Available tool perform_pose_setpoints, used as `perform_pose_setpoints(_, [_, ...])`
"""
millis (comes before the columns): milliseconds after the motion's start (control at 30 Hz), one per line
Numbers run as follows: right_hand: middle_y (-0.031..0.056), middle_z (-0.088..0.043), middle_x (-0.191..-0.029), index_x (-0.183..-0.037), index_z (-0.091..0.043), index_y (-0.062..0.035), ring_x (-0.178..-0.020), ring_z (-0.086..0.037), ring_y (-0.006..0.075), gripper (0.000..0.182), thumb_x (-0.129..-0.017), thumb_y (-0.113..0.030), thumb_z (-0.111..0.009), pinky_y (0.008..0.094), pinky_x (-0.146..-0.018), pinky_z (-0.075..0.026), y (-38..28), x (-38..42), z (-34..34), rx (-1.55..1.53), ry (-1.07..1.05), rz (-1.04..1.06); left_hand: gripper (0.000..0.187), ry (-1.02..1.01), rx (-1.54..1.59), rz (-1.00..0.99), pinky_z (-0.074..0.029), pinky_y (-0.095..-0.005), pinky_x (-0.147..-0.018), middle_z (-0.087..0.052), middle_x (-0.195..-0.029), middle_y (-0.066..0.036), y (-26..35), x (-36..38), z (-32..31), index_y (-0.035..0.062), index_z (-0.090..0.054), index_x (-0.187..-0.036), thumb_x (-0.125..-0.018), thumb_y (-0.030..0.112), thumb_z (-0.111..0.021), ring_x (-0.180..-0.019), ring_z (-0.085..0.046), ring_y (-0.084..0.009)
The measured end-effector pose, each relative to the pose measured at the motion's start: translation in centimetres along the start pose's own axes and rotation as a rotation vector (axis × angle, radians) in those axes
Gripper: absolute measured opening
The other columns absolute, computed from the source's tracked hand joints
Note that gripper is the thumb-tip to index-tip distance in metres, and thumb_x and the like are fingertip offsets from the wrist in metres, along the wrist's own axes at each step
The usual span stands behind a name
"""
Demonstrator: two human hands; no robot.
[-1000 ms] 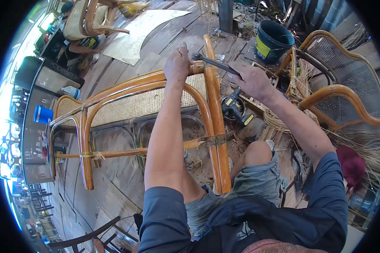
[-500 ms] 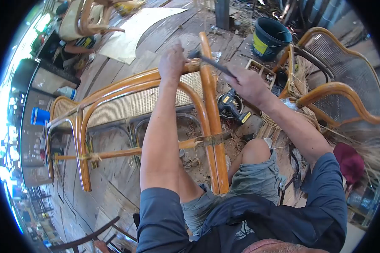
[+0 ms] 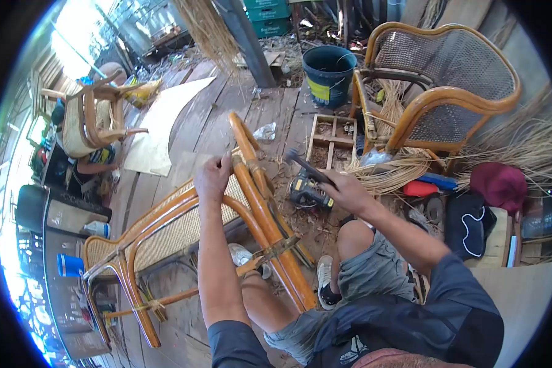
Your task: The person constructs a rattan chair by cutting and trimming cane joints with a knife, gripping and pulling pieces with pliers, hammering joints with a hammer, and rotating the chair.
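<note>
A rattan bench frame [image 3: 251,211] with woven cane panels lies tipped on its side in front of me, its legs pointing toward me. My left hand [image 3: 213,179] is closed over the end of its rail, close to the joint with the upper leg; the fingertips are partly hidden. In my right hand [image 3: 351,195] is a hammer [image 3: 306,165], gripped by the handle. Its head points left and stands apart from the bench, over the floor. Just beneath the hammer, a cordless drill [image 3: 310,191] rests on or in a round container.
A divided wooden box [image 3: 332,142] and a dark bucket [image 3: 329,76] stand ahead. At the right are a rattan chair [image 3: 435,92], loose cane strips [image 3: 398,175] and a maroon cap [image 3: 498,186]. Another person's arm [image 3: 98,165] shows at the far left, beside another chair [image 3: 92,122].
My view has swung to the right and up. The hammer has moved back from the joint, toward the right. The bench appears lower and turned more steeply, with my left hand still at it.
</note>
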State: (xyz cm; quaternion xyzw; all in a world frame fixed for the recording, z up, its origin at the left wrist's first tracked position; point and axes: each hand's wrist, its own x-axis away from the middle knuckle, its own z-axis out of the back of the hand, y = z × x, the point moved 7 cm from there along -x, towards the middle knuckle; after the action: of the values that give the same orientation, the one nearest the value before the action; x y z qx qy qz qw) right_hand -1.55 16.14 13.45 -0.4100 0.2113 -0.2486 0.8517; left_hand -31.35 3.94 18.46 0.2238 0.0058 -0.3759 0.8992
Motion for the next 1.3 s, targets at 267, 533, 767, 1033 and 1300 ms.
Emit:
perform_pose_setpoints(267, [0.0218, -0.063, -0.089, -0.105, -0.062, -0.0030, -0.088, -0.061, 0.0397, 0.027, -0.086, -0.022, -0.057, 0.0426, -0.076, -0.048, 15.1, 23.6, 4.3, -0.041, 0.114, -0.547, 0.049, 0.012, -0.203, -0.045, -0.046, -0.0486, -0.075, -0.065, -0.085, -0.021, 1.9, 0.6, -0.3, 0.0052, -0.064, -0.088, -0.092, 0.049, -0.042, -0.085, -0.062, -0.0405])
perform_pose_setpoints(533, [0.0229, -0.061, -0.100, -0.113, -0.057, -0.0015, -0.096, -0.058, 0.0414, 0.035, -0.083, -0.019, -0.059, 0.0467, -0.082, -0.046, 20.7, 34.4, 3.5, 0.177, 0.059, -0.753, 0.048, 0.035, -0.265, -0.034, -0.038, -0.0497, -0.092, -0.063, -0.104, -0.019, 2.3, 2.1, -0.8, 0.0069, -0.062, -0.099, -0.096, 0.046, -0.035, -0.101, -0.056, -0.0375])
perform_pose_setpoints(767, [0.0187, -0.057, -0.105, -0.115, -0.055, -0.0030, -0.101, -0.055, 0.0378, 0.038, -0.079, -0.012, -0.062, 0.0438, -0.084, -0.046, 20.6, 34.9, 3.6, 0.272, 0.177, -0.585, 0.046, 0.124, -0.287, 0.037, -0.033, -0.0473, -0.098, -0.061, -0.112, -0.015, 2.0, 2.7, -0.9, 0.0066, -0.062, -0.107, -0.095, 0.044, -0.038, -0.110, -0.052, -0.0339])
perform_pose_setpoints(1033, [0.0174, -0.059, -0.100, -0.111, -0.061, -0.0037, -0.101, -0.054, 0.0377, 0.038, -0.075, -0.012, -0.066, 0.0458, -0.090, -0.043, 23.3, 35.6, 3.9, 0.327, 0.264, -0.514, 0.045, 0.217, -0.288, -0.052, -0.031, -0.0466, -0.100, -0.056, -0.122, -0.012, 3.0, 5.0, -0.7, 0.0062, -0.054, -0.120, -0.096, 0.040, -0.036, -0.117, -0.047, -0.0308])
perform_pose_setpoints(1300, [0.0172, -0.060, -0.102, -0.109, -0.061, -0.0044, -0.106, -0.051, 0.0393, 0.037, -0.075, -0.016, -0.067, 0.0467, -0.096, -0.039, 24.1, 35.6, 3.9, 0.319, 0.260, -0.520, 0.050, 0.051, -0.382, 0.002, -0.033, -0.0472, -0.099, -0.057, -0.119, -0.015, 3.6, 3.9, 0.0, 0.0071, -0.056, -0.119, -0.095, 0.046, -0.036, -0.115, -0.048, -0.0344])
